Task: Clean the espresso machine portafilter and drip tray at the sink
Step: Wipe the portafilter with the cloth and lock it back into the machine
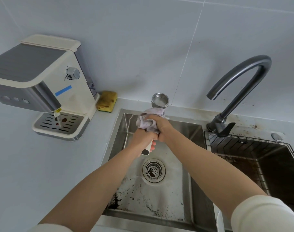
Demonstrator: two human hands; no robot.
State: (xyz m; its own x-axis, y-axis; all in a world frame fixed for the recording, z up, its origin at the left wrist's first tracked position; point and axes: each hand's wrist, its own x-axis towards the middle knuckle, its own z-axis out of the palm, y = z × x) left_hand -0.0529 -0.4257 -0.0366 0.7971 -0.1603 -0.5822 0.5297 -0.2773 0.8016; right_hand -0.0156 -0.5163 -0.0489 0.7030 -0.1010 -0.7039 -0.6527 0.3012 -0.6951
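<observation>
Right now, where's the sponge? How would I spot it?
Find the cream coffee machine on the counter left of the sink. Look behind its right side, against the wall. The sponge sits there: a yellow block with brownish stains and a green underside, the only yellow thing on the counter.

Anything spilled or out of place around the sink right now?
Yes. Dark coffee grounds are scattered over the sink floor near its front left corner, and the drip tray still sits in the espresso machine, unwashed. Grime also speckles the counter by the faucet.
</observation>
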